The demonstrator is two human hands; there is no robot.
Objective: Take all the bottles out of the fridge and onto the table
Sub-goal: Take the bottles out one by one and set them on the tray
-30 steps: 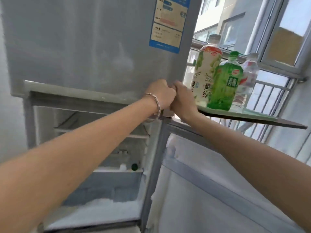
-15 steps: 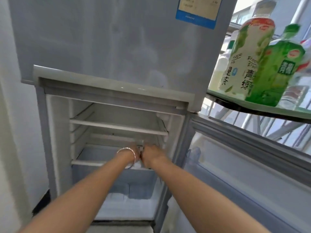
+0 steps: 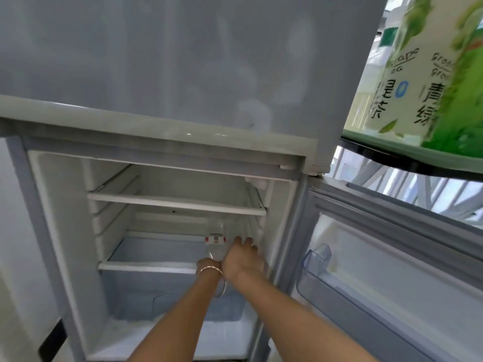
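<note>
Both hands deep in the lower compartment of the pale grey fridge [image 3: 52, 231], side by side at the right end of the middle shelf [image 3: 146, 266]. Right hand [image 3: 241, 258] with fingers [image 3: 247, 242] curled round the side of a clear plastic bottle with a red-and-white label band [image 3: 215, 240]. Left hand [image 3: 209, 263] mostly hidden behind that bottle and the right hand, wrist ringed by thin silver bangles [image 3: 213, 270]; left fingers out of sight, so grip impossible to tell. Bottle upright on the shelf, directly ahead of the fingers, close to the right inner wall. Above the fingers, a white upper shelf [image 3: 175, 203]. Below the wrists, a translucent drawer [image 3: 146, 296]. Right of the fingers, the open door with a clear plastic bin [image 3: 317, 259]. High up and right of the fingers, on the green-topped worktop [image 3: 371, 142], a tall white-and-green labelled drink bottle [image 3: 402, 82] touching a green-labelled bottle [image 3: 462, 100].
</note>
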